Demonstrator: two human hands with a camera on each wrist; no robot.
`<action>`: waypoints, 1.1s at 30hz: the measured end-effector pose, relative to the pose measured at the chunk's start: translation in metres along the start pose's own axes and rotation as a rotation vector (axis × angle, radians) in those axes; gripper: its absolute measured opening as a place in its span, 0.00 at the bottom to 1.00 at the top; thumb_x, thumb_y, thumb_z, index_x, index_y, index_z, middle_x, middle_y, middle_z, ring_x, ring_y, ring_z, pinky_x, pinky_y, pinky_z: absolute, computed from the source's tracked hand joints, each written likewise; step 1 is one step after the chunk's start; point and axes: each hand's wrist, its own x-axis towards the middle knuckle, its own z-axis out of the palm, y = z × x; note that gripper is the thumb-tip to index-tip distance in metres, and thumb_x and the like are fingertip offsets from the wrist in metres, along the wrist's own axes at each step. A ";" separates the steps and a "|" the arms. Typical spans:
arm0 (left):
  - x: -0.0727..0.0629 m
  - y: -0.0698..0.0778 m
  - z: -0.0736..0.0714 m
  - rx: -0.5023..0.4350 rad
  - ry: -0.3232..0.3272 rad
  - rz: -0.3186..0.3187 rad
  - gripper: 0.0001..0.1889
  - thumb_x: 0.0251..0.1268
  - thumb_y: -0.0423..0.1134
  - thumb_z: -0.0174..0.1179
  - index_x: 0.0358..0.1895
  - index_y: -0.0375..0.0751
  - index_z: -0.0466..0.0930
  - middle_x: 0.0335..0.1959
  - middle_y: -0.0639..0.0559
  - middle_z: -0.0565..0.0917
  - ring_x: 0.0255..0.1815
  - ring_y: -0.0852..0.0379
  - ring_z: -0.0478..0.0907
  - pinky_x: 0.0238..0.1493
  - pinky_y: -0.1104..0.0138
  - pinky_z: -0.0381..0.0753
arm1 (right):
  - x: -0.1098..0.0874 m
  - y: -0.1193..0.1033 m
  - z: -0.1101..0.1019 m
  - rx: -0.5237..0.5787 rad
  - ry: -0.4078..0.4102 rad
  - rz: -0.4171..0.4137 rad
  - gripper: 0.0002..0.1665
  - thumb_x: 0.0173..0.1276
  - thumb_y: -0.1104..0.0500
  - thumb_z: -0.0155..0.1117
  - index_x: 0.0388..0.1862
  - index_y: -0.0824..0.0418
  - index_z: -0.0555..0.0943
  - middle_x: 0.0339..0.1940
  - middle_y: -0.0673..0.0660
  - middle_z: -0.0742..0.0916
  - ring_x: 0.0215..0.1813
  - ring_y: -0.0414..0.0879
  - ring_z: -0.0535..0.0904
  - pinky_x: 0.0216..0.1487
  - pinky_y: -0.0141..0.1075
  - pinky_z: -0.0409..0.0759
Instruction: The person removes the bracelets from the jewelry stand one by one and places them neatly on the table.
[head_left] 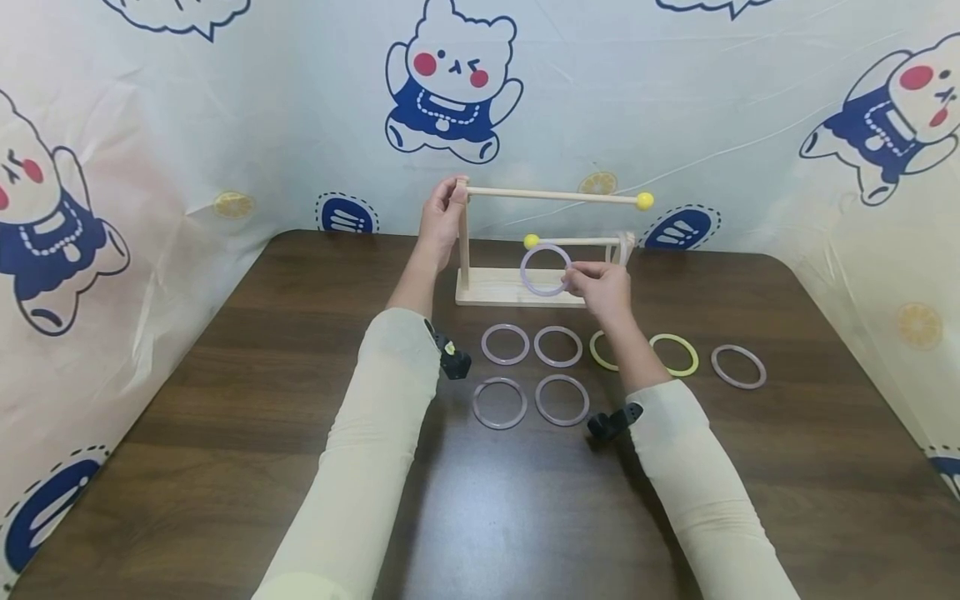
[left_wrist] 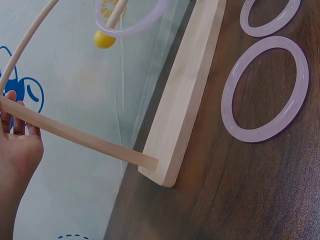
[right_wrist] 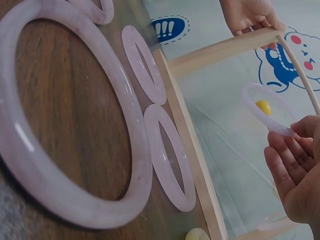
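My left hand (head_left: pixel 441 221) grips the top of the left post (head_left: pixel 463 237) of a wooden rack, where the upper rod (head_left: pixel 551 195) with its yellow ball meets it. Between thumb and fingers, my right hand (head_left: pixel 606 292) pinches the edge of a lilac bangle (head_left: pixel 523 271). That bangle hangs upright by the yellow ball (head_left: pixel 532 241) on the lower rod's free end; in the right wrist view the ball (right_wrist: pixel 263 107) shows through it. Whether it encircles the rod I cannot tell. Another pale bangle (head_left: pixel 623 250) hangs at the right post, partly hidden by my right hand.
On the brown table (head_left: pixel 262 433), several lilac bangles (head_left: pixel 500 426) lie in two rows before the rack's base (head_left: pixel 495 287). A yellow-green bangle (head_left: pixel 693 360) and a lilac one (head_left: pixel 738 385) lie right of my right forearm, which partly covers another yellow-green bangle (head_left: pixel 595 354). A printed curtain (head_left: pixel 300 125) stands behind.
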 end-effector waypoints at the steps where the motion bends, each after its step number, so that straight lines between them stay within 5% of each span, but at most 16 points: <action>1: 0.000 0.000 0.000 0.000 0.001 -0.001 0.22 0.67 0.49 0.49 0.60 0.44 0.70 0.47 0.52 0.75 0.52 0.56 0.69 0.55 0.67 0.64 | 0.000 0.000 -0.001 0.000 -0.002 0.001 0.14 0.62 0.66 0.61 0.44 0.75 0.80 0.35 0.66 0.85 0.25 0.36 0.81 0.33 0.31 0.79; 17: 0.001 0.000 0.000 -0.005 0.000 0.002 0.22 0.67 0.49 0.50 0.60 0.43 0.70 0.48 0.51 0.75 0.55 0.52 0.68 0.54 0.67 0.65 | -0.005 0.005 -0.008 -0.008 0.005 0.028 0.14 0.61 0.66 0.62 0.43 0.75 0.80 0.30 0.60 0.86 0.22 0.35 0.80 0.31 0.29 0.79; 33: 0.000 0.000 0.000 0.004 -0.003 0.004 0.22 0.67 0.49 0.49 0.60 0.44 0.70 0.48 0.51 0.75 0.55 0.52 0.68 0.54 0.66 0.65 | -0.011 0.015 -0.012 -0.080 -0.017 -0.010 0.13 0.60 0.66 0.61 0.40 0.75 0.81 0.42 0.65 0.84 0.24 0.34 0.79 0.33 0.28 0.78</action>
